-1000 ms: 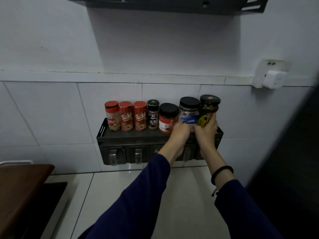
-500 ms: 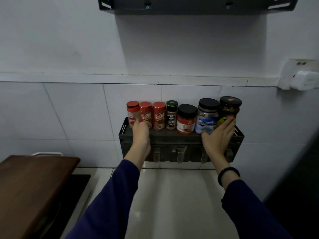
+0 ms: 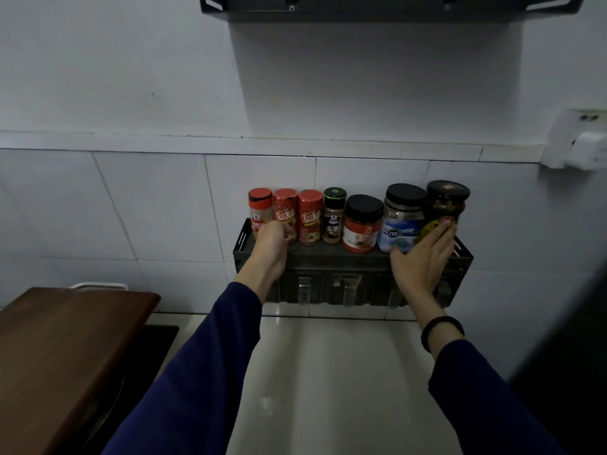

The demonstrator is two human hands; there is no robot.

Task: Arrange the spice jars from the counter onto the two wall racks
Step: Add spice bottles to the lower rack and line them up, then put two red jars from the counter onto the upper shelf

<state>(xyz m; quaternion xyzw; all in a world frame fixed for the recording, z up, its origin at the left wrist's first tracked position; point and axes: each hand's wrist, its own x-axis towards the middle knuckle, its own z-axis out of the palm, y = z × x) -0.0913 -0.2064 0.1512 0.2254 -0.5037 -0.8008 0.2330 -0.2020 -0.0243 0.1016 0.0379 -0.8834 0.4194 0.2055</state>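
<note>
Several spice jars stand in a row on the lower black wall rack: a garlic jar, two red jars, a small five-spice jar, a red-label jar, a blue-label jar and a dark green jar. My left hand has its fingers curled against the bases of the garlic jar and the first red jar; a grip is not visible. My right hand lies flat with fingers spread against the blue-label and green jars. Only the underside of the upper rack shows.
A white counter runs below the rack. A brown wooden board lies at the left over a dark hob. A white wall socket with a plug sits at the right. Hooks hang under the lower rack. A dark surface fills the right edge.
My left hand left the blue-label jar and went to the left end of the row. My right hand let go of the green jar and now rests flat. The camera shifted left.
</note>
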